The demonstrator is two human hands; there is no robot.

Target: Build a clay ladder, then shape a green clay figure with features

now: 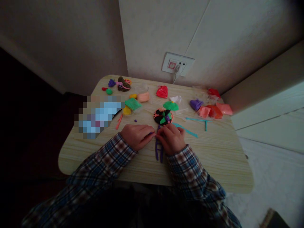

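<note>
Clay ladder (156, 152), purple, is seen on the desk (211, 152) beneath and just nearer the wearer than the two grips; its two rails and a few rungs are left visible, while its upper part is largely covered by fingers. In the left grip (136, 136), thumb and forefinger are pressed together on a thin purple sliver (151, 133), of which too little is shown for its shape to be made out. The right grip (172, 139) is curled over the ladder, its fingertips almost met by those of the left; whether anything is pinched there cannot be told.

Just beyond the right grip, a black disc (156, 119) is decorated with green leaf shapes, purple bits and coral strands, its near edge partly hidden by the fingers. To the right of that grip are laid a flat teal strip (188, 130) and slim teal tools (205, 126). Beyond the left grip, a small purple lump (135, 120) and a coral tool (119, 122) are found; farther left, an object (99, 117) is masked by coarse blocks. Farther off, a brown clay figure (123, 85) is too dim for detail. Both plaid sleeves (118, 152) are lost in shadow toward the lower edge.
</note>
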